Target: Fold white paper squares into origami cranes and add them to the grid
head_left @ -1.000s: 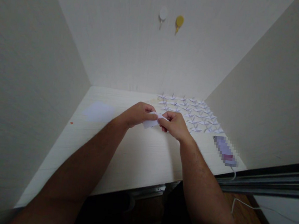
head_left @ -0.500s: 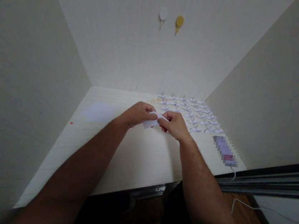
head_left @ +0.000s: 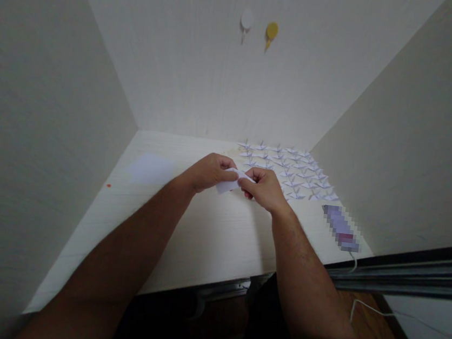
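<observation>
"Head view up on my remote screen. What do you log for the left hand [head_left: 209, 173]?"

"Grasping. It pinches a small white piece of paper [head_left: 225, 185] over the middle of the table [head_left: 208, 249], thumb on top. The remaining fingers are curled, some of them out of my sight."

"Right hand [head_left: 266, 189]?"

"Grasping the same piece from its right end, thumb also on top, its tip just beside the left thumb. One corner of the paper shows below the left thumb."

"Is the paper touching the table?"

"Cannot tell from my angle."

"Surroundings?"

"I count several rows of white folded paper figures [head_left: 304, 174] at the back right, beyond the right hand. A white sheet [head_left: 150, 168] lies flat on the left, near the left forearm [head_left: 132, 240]. Farther left, by the table's edge, I note a small orange-red spot [head_left: 109, 185], too small to identify."

"Right edge?"

"One flat oblong object [head_left: 340, 229], pixelated, so unidentified. A white cable [head_left: 354, 264] shows at its near end."

"Back wall [head_left: 192, 73]?"

"Two hooks mounted high, near each other but apart: white hook [head_left: 247, 19] on the left, yellow hook [head_left: 271, 31] on the right."
</observation>
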